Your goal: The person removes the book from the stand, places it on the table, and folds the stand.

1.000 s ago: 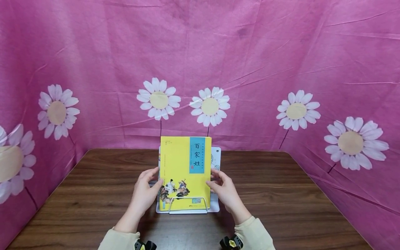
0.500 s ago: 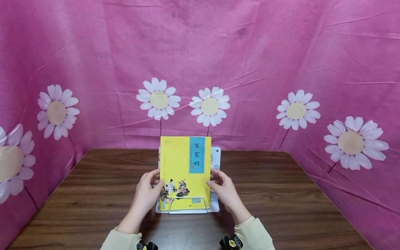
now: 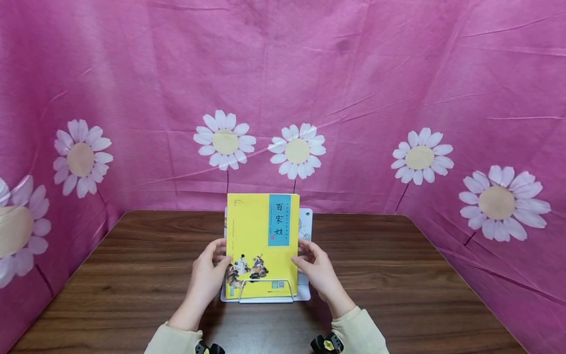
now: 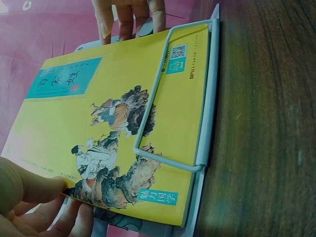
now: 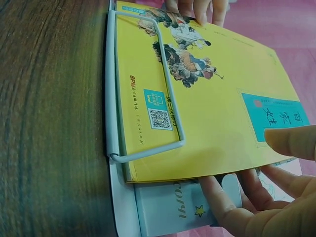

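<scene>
A yellow book (image 3: pixel 254 223) with a blue title panel and painted figures on its cover stands upright, leaning back on a pale book stand (image 3: pixel 304 291). A white wire retainer (image 5: pixel 171 89) crosses the lower front of the cover. At the left edge, my left hand (image 3: pixel 206 270) holds the book, thumb on the cover's edge and fingers behind. My right hand (image 3: pixel 321 273) holds the opposite edge likewise, its fingers reaching behind the book beside a small rounded tab (image 5: pixel 231 189). Most of the stand's printed back plate is hidden by the book.
A dark wood-grain table (image 3: pixel 389 280) bears the stand near its middle. Behind and at both sides hangs a pink cloth (image 3: pixel 353 69) printed with white daisies. Beige sleeves and black wrist straps (image 3: pixel 327 343) show at the bottom.
My left hand and sleeve have shifted very slightly to the right. The book, the stand and my right hand stay practically where they were.
</scene>
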`<state>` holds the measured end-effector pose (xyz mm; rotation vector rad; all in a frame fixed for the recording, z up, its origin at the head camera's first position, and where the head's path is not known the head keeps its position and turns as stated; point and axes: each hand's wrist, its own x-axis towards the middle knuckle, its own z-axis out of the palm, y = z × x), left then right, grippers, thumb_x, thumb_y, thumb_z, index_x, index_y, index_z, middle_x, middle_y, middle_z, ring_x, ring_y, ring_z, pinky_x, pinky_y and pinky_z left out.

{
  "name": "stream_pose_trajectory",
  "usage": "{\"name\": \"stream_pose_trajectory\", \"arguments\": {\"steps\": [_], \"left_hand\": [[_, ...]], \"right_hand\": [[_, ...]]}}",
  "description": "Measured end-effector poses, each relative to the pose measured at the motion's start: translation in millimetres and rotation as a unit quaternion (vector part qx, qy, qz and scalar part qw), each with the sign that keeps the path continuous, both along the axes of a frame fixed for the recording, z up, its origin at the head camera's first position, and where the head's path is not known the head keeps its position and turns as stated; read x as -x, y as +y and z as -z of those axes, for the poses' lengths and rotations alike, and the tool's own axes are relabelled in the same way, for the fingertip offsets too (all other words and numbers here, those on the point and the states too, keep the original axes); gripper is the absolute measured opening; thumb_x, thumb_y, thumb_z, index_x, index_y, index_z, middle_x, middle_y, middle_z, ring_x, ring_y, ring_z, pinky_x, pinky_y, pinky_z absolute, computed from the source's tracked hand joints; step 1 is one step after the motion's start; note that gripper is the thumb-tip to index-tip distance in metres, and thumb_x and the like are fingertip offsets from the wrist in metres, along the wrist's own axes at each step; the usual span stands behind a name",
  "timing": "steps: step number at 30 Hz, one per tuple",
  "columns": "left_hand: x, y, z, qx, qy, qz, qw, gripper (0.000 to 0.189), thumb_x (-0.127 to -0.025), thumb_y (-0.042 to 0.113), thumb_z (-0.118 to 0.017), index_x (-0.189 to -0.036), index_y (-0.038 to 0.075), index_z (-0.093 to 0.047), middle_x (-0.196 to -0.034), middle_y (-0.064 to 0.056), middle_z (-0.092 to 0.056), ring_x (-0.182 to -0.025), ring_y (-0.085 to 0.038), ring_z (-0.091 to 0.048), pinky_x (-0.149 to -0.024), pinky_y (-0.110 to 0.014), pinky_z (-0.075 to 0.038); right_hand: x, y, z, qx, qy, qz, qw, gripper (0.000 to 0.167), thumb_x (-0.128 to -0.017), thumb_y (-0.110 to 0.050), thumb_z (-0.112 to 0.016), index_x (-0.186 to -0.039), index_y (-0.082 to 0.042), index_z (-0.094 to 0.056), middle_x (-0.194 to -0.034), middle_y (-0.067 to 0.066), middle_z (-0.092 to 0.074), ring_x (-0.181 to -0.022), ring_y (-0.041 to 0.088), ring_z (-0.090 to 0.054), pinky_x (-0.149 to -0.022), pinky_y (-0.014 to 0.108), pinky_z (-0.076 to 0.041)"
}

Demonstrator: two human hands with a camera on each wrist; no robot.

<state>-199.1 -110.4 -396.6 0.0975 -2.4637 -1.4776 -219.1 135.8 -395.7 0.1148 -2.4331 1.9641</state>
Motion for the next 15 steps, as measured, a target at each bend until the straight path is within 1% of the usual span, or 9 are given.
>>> {"name": "stream_pose_trajectory", "arguments": {"steps": [4, 10, 15], "left_hand": [[0.4, 0.4, 1.6, 0.009, 0.009, -0.007, 0.9999, 0.037, -0.094, 0.003, -0.062, -0.130, 0.000, -0.059, -0.116, -0.019, -0.069, -0.101, -0.030, -0.066, -0.086, -0.045, -0.052], [0.1, 0.5, 1.3, 0.026, 0.017, -0.007, 0.9995, 0.036, -0.094, 0.002, -0.062, -0.130, 0.000, -0.060, -0.116, -0.018, -0.070, -0.101, -0.031, -0.067, -0.088, -0.048, -0.052], [-0.1, 1.0, 0.6, 0.023, 0.020, -0.010, 0.9995, 0.035, -0.093, 0.002, -0.063, -0.129, 0.001, -0.061, -0.115, -0.017, -0.070, -0.099, -0.029, -0.068, -0.084, -0.044, -0.052]], "right_hand": [[0.4, -0.8, 0.6, 0.000, 0.000, -0.001, 1.0000, 0.054, -0.092, -0.008, -0.066, -0.141, 0.004, -0.048, -0.124, 0.022, -0.053, -0.103, 0.025, -0.056, -0.081, 0.040, -0.058], [0.5, 0.4, 0.2, 0.002, 0.004, 0.000, 1.0000, 0.054, -0.092, -0.008, -0.066, -0.141, 0.005, -0.047, -0.122, 0.022, -0.053, -0.101, 0.024, -0.055, -0.079, 0.038, -0.058], [0.8, 1.7, -0.2, 0.004, 0.004, 0.001, 1.0000, 0.053, -0.092, -0.006, -0.065, -0.141, 0.006, -0.047, -0.118, 0.020, -0.053, -0.098, 0.022, -0.053, -0.080, 0.041, -0.058]]}}
